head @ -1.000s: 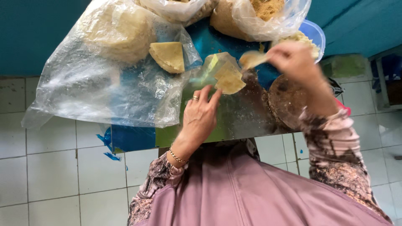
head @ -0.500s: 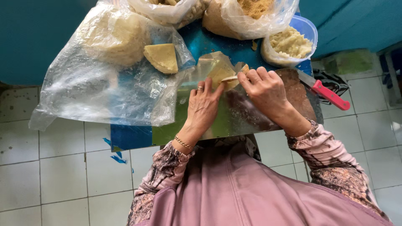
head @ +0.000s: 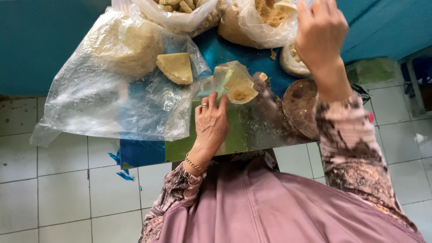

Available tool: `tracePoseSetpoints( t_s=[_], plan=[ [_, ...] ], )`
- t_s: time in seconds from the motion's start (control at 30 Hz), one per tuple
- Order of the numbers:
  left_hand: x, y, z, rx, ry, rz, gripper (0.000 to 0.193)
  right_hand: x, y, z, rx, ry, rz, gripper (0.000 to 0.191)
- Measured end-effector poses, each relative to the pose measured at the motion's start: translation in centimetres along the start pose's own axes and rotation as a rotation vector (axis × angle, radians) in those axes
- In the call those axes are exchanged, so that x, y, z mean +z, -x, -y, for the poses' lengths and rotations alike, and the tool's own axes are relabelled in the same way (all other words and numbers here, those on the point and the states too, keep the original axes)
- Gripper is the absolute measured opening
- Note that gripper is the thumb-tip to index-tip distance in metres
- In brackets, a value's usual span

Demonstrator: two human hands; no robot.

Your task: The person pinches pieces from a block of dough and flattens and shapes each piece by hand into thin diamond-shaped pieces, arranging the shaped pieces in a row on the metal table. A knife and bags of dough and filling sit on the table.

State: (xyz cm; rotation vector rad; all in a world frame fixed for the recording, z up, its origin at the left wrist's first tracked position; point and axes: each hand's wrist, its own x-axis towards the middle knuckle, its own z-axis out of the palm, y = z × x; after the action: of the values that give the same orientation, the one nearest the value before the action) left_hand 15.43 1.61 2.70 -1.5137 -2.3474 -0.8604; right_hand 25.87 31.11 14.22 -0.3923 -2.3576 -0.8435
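A thin pale dough wrapper (head: 240, 88) with a small dab of brown filling lies on a green sheet (head: 245, 132) on the little blue table (head: 234, 53). My left hand (head: 210, 120), wearing a ring and a bracelet, rests flat on the sheet. Its fingertips touch the wrapper's near edge. My right hand (head: 320, 32) is raised at the far right, over a plastic bag of crumbly brown filling (head: 266, 19). I see only its back, so what its fingers hold is hidden.
A large clear plastic bag (head: 112, 90) with a dough lump and a cut wedge (head: 175, 67) covers the table's left. Another bag of pale pieces (head: 182, 8) sits at the back. A round dark board (head: 300, 107) lies right, beside a red handle (head: 371, 117). White tiled floor (head: 63, 189) lies below.
My right hand has left the wrapper and risen to the bag of filling at the back right. My left hand has stayed at the wrapper's edge.
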Motion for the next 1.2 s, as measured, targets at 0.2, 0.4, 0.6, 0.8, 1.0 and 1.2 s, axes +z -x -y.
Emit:
tracePoseSetpoints(
  t_s=[0.2, 0.4, 0.6, 0.8, 1.0, 1.2],
  plan=[
    [1.6, -1.7, 0.0, -0.119, 0.038, 0.032, 0.008, 0.1, 2.6, 5.6, 0.016, -0.154, 0.285, 0.019],
    [4.6, -3.3, -0.8, -0.187, 0.058, 0.056, 0.019, -3.6, 8.3, 11.6, 0.234, -0.441, 0.555, 0.025],
    [4.6, -3.5, -0.8, -0.209, 0.174, 0.056, 0.025, -3.9, 8.0, 13.3, 0.491, -0.696, 0.427, 0.012],
    [3.9, -4.3, -1.1, -0.329, 0.455, 0.101, 0.016, -3.4, 8.0, 14.0, 0.708, -1.066, 0.354, 0.012],
    [3.1, -3.6, -1.3, -0.181, 0.500, -0.056, 0.017, -3.9, 8.3, 14.4, 0.613, -1.153, 0.290, 0.010],
    [3.0, -2.2, -0.2, 0.073, 0.405, 0.016, 0.018, -4.6, 9.3, 13.7, 0.335, -0.969, 0.250, 0.023]
  ],
)
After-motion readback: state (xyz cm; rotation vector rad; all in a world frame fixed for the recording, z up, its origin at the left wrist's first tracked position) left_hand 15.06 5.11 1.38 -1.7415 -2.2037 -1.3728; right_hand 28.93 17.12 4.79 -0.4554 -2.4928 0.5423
